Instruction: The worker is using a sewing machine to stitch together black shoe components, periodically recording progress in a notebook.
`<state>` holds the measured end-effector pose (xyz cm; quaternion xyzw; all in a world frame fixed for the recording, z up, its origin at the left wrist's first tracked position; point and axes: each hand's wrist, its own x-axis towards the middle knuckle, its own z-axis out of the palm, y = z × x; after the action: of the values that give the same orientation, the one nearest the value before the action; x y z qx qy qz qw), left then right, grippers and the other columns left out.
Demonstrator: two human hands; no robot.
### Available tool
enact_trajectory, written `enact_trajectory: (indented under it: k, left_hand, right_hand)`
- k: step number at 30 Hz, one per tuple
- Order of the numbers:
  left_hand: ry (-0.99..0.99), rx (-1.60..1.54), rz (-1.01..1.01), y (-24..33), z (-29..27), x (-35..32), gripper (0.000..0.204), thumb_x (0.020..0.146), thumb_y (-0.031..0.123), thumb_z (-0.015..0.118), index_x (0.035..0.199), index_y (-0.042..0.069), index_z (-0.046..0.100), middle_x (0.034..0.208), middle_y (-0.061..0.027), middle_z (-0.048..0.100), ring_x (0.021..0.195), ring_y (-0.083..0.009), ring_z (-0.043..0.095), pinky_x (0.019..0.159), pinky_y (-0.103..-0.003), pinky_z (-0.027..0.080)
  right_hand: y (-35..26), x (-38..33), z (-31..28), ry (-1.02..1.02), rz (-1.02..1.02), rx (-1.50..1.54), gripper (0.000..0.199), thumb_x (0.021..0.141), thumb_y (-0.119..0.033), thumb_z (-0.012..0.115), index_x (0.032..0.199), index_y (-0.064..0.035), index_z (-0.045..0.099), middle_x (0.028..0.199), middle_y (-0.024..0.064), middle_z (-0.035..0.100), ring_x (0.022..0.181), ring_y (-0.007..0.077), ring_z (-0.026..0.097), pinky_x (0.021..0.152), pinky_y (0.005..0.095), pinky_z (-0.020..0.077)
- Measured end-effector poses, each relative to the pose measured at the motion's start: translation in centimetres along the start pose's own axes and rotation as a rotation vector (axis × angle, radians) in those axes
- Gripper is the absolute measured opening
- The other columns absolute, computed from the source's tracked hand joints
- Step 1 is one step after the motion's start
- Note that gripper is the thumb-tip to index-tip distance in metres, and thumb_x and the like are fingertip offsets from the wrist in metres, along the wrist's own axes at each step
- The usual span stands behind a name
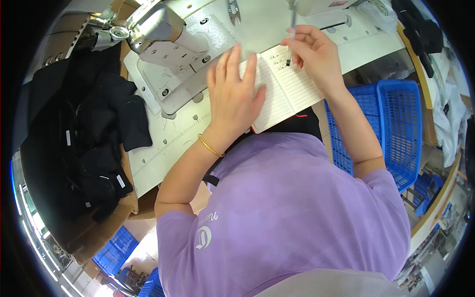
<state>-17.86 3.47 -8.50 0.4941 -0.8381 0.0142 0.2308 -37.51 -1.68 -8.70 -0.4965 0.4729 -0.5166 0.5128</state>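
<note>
A lined notebook (289, 88) lies open near the table's front edge, with a few handwritten lines at the top of its right page. My left hand (231, 89) rests over the left page, fingers spread and holding nothing; a gold bracelet (210, 145) circles that wrist. Above the right page my right hand (316, 57) is closed around a slim pen (294, 20). The pen stands nearly upright, its dark lower end over the writing. Whether it touches the paper I cannot tell.
A sewing machine (170, 37) stands at the far left of the white table (170, 148). Thread snips (234, 12) lie behind the notebook. Black fabric pieces (101, 114) fill a cardboard box on the left. A blue plastic basket (400, 131) is beside my right arm.
</note>
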Motion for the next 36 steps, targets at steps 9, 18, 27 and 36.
enact_trajectory:
  k: [9, 18, 27, 36]
  left_hand:
    - [-0.005, -0.675, 0.088, 2.3, 0.0, -1.0, 0.030, 0.084, 0.011, 0.063, 0.111, 0.000, 0.058, 0.095, -0.0138, 0.060, 0.090, -0.0305, 0.060, 0.082, -0.043, 0.045]
    - [-0.395, -0.943, 0.096, 3.4, -0.6, -1.1, 0.023, 0.097, 0.018, 0.053, 0.084, 0.000, 0.057, 0.067, -0.0082, 0.055, 0.063, -0.0241, 0.054, 0.061, -0.032, 0.044]
    - [-0.993, -1.570, -0.498, 2.6, -2.1, 0.6, 0.037, 0.104, 0.028, 0.043, 0.078, 0.005, 0.054, 0.062, 0.0012, 0.052, 0.052, -0.0074, 0.044, 0.050, -0.020, 0.037]
    - [-0.356, -1.309, -0.391, 1.3, -1.7, 0.7, 0.023, 0.102, 0.015, 0.044, 0.109, -0.001, 0.060, 0.092, -0.0049, 0.065, 0.082, -0.0104, 0.059, 0.078, -0.024, 0.047]
  right_hand:
    - [-0.3, -7.1, 0.0, -0.168, -0.004, 0.016, 0.052, 0.100, -0.042, 0.027, 0.076, -0.0032, 0.051, 0.073, 0.0066, 0.055, 0.055, 0.0099, 0.045, 0.053, 0.0229, 0.0367]
    - [-1.7, -8.8, -1.6, -0.219, 0.096, -0.027, 0.067, 0.102, -0.052, 0.023, 0.068, -0.0040, 0.055, 0.048, -0.0006, 0.040, 0.044, 0.0065, 0.032, 0.044, 0.0239, 0.0234]
    - [-1.7, -7.4, -1.8, -0.093, 0.350, 0.468, 0.057, 0.103, -0.044, 0.033, 0.064, -0.0049, 0.051, 0.042, 0.0000, 0.035, 0.034, 0.0084, 0.025, 0.035, 0.0240, 0.0190]
    - [-2.6, -5.1, -3.6, -0.185, 0.338, 0.366, 0.060, 0.102, -0.044, 0.040, 0.057, -0.0054, 0.050, 0.040, -0.0005, 0.036, 0.033, 0.0072, 0.026, 0.036, 0.0228, 0.0205]
